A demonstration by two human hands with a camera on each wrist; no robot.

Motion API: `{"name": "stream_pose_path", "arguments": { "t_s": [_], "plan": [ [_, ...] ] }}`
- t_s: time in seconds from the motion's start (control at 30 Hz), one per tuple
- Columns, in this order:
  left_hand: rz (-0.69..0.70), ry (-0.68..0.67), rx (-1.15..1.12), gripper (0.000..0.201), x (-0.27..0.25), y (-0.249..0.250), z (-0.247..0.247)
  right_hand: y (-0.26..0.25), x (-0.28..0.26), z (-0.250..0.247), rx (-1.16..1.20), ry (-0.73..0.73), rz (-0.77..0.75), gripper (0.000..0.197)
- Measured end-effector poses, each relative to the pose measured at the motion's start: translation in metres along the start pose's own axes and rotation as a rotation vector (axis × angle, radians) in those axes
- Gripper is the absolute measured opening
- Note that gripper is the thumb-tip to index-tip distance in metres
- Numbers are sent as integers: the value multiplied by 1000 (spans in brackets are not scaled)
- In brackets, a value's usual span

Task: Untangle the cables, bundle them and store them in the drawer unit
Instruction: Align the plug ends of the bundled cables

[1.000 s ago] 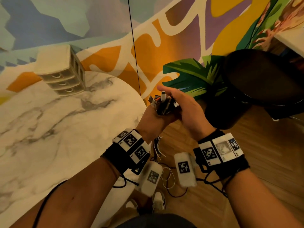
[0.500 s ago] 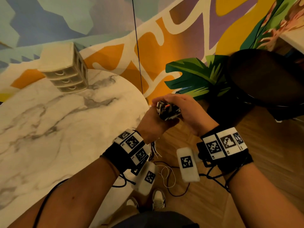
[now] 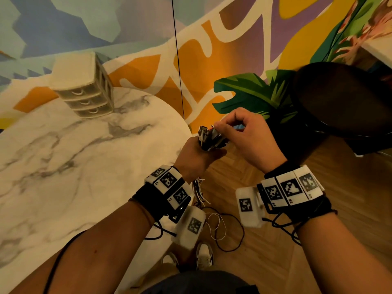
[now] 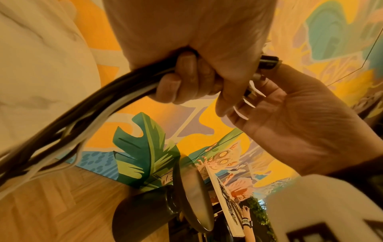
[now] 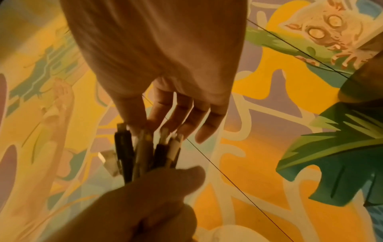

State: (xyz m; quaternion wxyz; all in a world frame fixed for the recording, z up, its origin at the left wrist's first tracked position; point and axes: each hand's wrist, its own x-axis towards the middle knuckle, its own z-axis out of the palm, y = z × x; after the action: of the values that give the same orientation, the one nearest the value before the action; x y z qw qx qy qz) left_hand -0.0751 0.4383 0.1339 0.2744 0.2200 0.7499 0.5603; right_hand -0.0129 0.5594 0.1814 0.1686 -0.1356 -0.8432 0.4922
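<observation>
DESK-SIDE VIEW: The drawer unit [image 3: 84, 85] stands at the tabletop's [image 3: 63, 166] far edge, a painted wall [image 3: 137, 24] close behind it. Bare marble spreads in front of it; a dark round side table [image 3: 343, 98] stands well to its right.

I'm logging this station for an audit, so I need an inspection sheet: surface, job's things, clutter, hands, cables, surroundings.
Surface: marble table, drawer unit at its far edge.
Job's things: drawer unit, drawers shut; cables in hand.
Clutter: nothing seen.
Grippers: left hand fists round the cables; right hand pinches their plug ends.
Cables: black and white, plugs up in the left grip, tails hanging floorward.
Surroundings: painted mural wall, wooden floor, dark round stand.
</observation>
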Motion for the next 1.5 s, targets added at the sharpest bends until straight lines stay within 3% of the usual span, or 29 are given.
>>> {"name": "stream_pose_path", "arguments": {
  "t_s": [0.23, 0.5, 0.73, 0.9, 1.03, 1.17, 1.27, 1.33, 1.43, 1.5],
  "plan": [
    [-25, 34, -42, 31, -1, 3, -1, 3, -4, 6, 46, 32, -42, 9],
    [-100, 58, -67, 22, -2, 11, 0, 15, -7, 20, -107, 239, -252, 6],
    [-88, 60, 9, 21, -6, 10, -2, 3, -3, 17, 107, 124, -71, 10],
    [-104, 48, 82, 17, -7, 16, 7, -5, 1, 28, -84, -86, -45, 28],
    [-133, 74, 124, 19, -8, 16, 2, 0, -3, 33, -44, -92, -14, 31],
    [-156, 70, 173, 23, -9, 12, 4, 0, -2, 33, -45, -188, 36, 30],
    [-140, 72, 141, 15, -10, 14, 2, -5, 0, 29, 19, -199, 79, 38],
    [-134, 66, 166, 5, -11, 17, 0, -8, 4, 27, -88, -169, 22, 44],
    [-105, 65, 239, 14, -14, 19, 1, -9, 6, 35, -369, -184, -81, 47],
    [-108, 96, 230, 18, -15, 22, 2, -8, 4, 39, -436, -162, -101, 42]
  ]
}}
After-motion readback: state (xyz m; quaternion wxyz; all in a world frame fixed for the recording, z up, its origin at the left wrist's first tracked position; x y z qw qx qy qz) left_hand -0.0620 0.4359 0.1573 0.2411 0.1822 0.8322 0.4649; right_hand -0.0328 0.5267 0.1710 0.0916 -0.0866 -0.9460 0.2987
